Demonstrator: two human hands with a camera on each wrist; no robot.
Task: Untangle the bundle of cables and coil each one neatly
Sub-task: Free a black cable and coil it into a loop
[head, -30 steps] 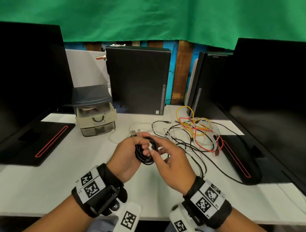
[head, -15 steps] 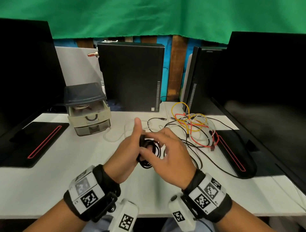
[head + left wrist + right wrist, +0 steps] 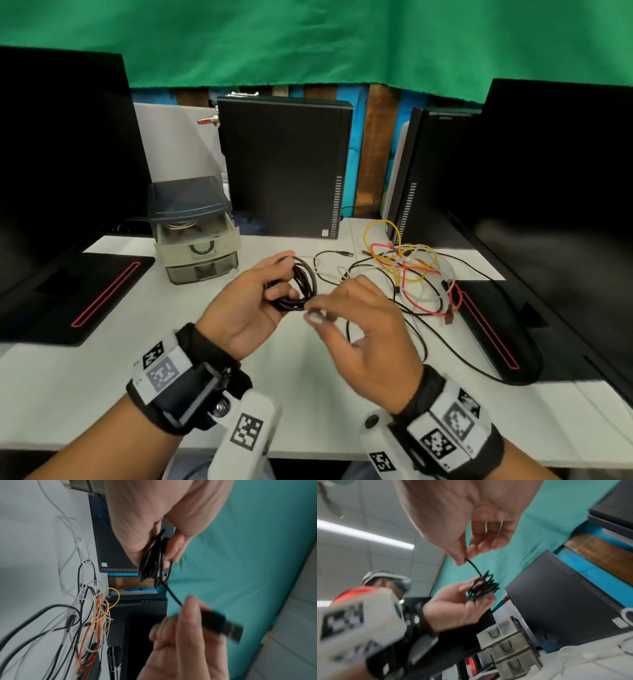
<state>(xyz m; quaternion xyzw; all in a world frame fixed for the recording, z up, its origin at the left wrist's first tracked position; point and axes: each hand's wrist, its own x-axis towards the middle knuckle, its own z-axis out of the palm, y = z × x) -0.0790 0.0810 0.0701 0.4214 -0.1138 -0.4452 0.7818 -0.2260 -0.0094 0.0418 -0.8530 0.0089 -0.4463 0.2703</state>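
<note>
A black cable coil (image 3: 298, 283) hangs in the air above the white table, and my left hand (image 3: 275, 286) grips it with thumb and curled fingers. My right hand (image 3: 320, 312) sits just right of the coil and pinches the cable's free plug end (image 3: 314, 315). In the left wrist view the coil (image 3: 151, 563) sits under my left fingers and the blurred USB plug (image 3: 224, 625) sticks out of my right hand. In the right wrist view a short black strand (image 3: 473, 565) runs from my right fingertips to the coil (image 3: 482, 588). A tangled bundle (image 3: 411, 274) of yellow, red, white and black cables lies on the table to the right.
A small drawer unit (image 3: 195, 236) stands at the back left and a black computer tower (image 3: 284, 164) behind the hands. Monitor bases with red stripes lie at left (image 3: 68, 294) and right (image 3: 496, 329). A second tower (image 3: 411, 178) stands behind the tangle.
My hands have drawn slightly apart. The right hand now holds the plug end out to the right of the coil, and my left thumb has come down onto the coil.
</note>
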